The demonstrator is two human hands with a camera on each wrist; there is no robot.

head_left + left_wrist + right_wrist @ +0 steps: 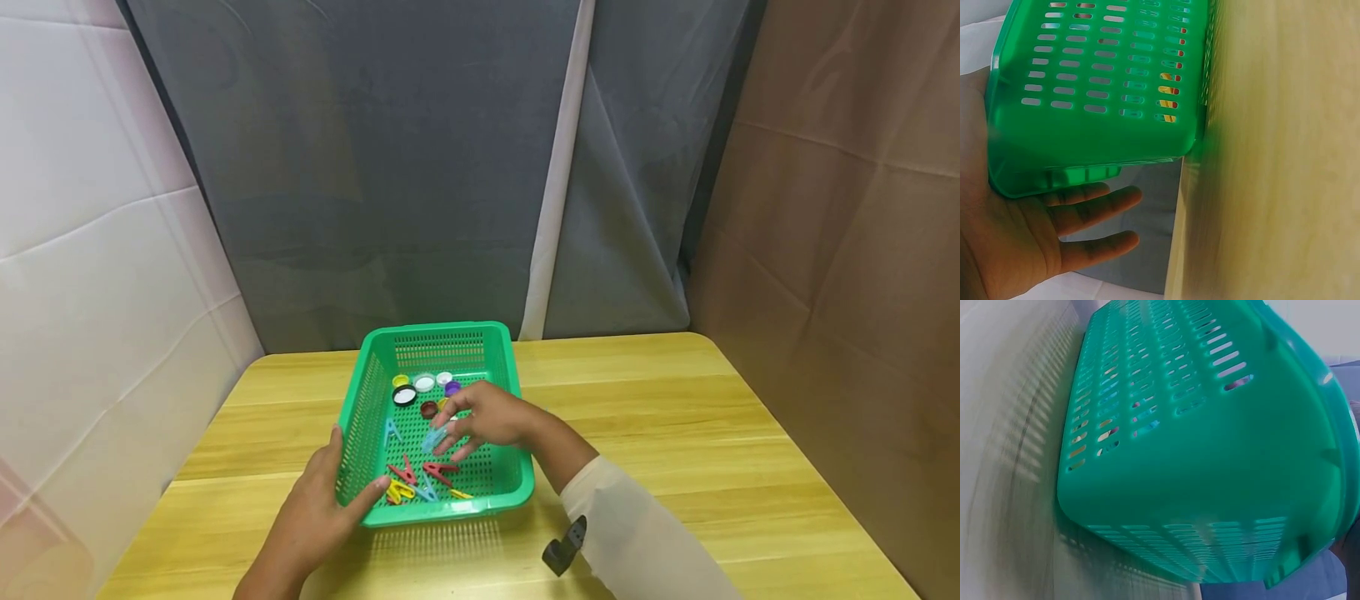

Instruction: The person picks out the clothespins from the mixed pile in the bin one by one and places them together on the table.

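A green plastic basket (pixel 442 505) stands on the wooden table. At its front left corner my left hand (pixel 311 508) holds the rim, thumb over the top; in the left wrist view several fingers (pixel 1100 247) stretch out straight beside the outer wall. My right hand (pixel 483 417) reaches inside and pinches a light blue clothespin (pixel 432 439). Another blue clothespin (pixel 392 431) lies to its left. Toward the front are red clothespins (pixel 441 471) and yellow clothespins (pixel 400 490). The right wrist view shows the basket's outer wall (pixel 1235 462), not the fingers.
Bottle caps lie at the back of the basket, among them a black-rimmed cap (pixel 404 395), a white cap (pixel 424 382) and a brown cap (pixel 428 409). The wooden table (pixel 675 450) extends on both sides. A grey curtain (pixel 375 167) hangs behind its back edge.
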